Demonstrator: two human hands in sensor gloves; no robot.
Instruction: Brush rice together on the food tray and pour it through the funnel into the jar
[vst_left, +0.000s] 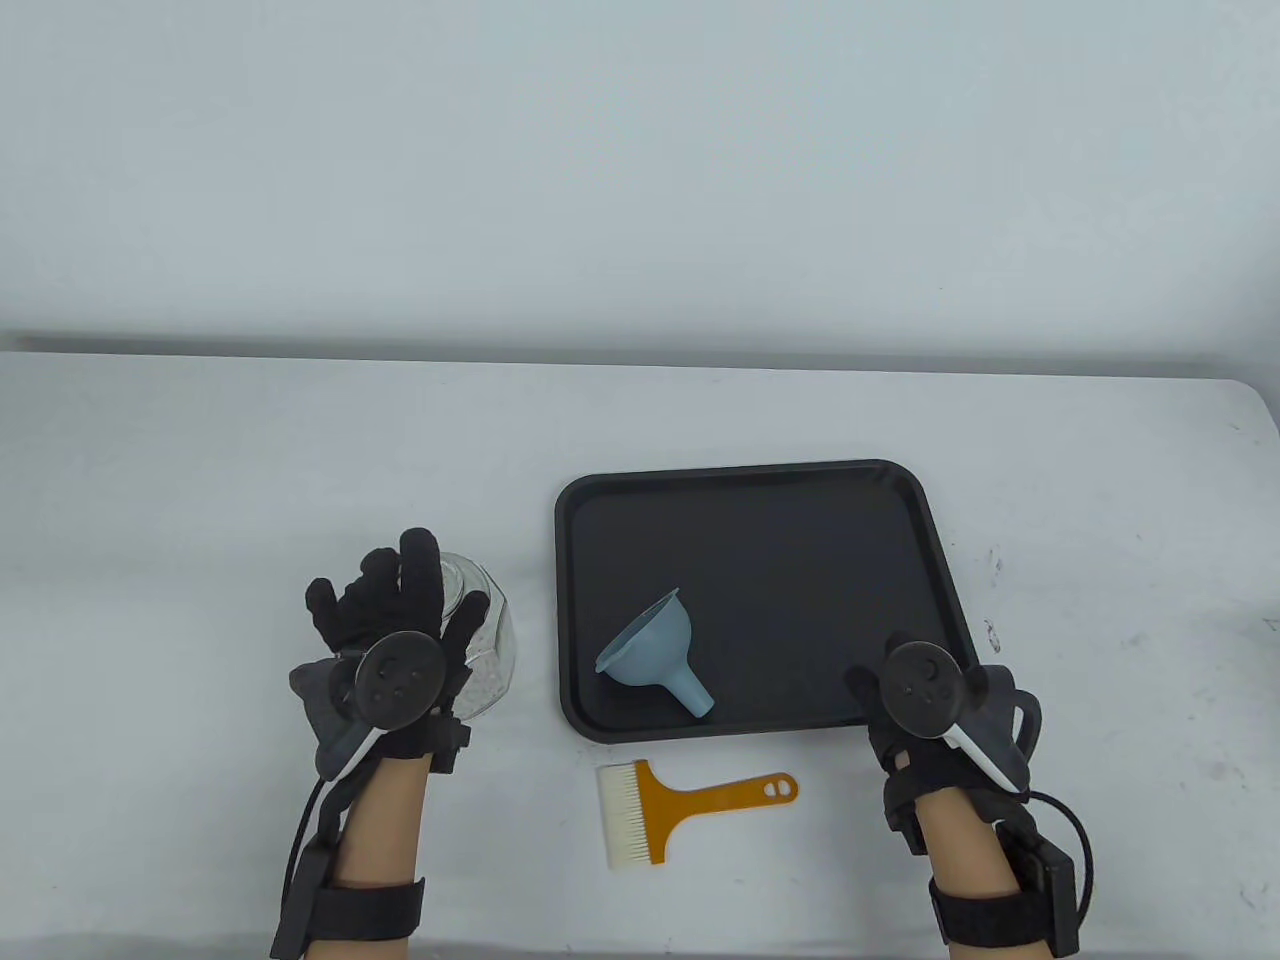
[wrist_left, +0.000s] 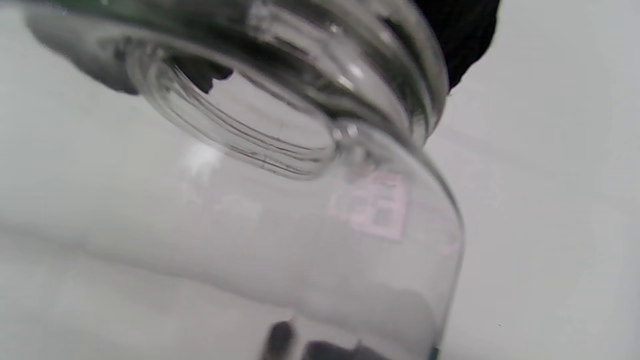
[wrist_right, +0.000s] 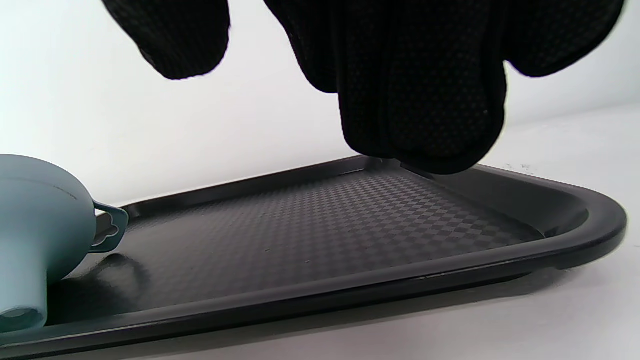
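Observation:
My left hand (vst_left: 400, 605) grips a clear glass jar (vst_left: 490, 640) from above, left of the tray; pale grains show low inside it. In the left wrist view the jar's (wrist_left: 320, 225) threaded open mouth fills the frame. A black food tray (vst_left: 800, 540) lies mid-table, with no rice visible on it. A light blue funnel (vst_left: 645, 650) lies on its side in the tray's near left part. My right hand (vst_left: 890, 690) hovers over the tray's near right corner, holding nothing. Its fingers (wrist_right: 415, 100) hang just above the tray (wrist_right: 350, 225), the funnel (wrist_right: 35, 230) at left.
A brush (vst_left: 690, 800) with an orange handle and white bristles lies flat on the white table in front of the tray, bristles to the left. A pale wall stands behind the table's far edge.

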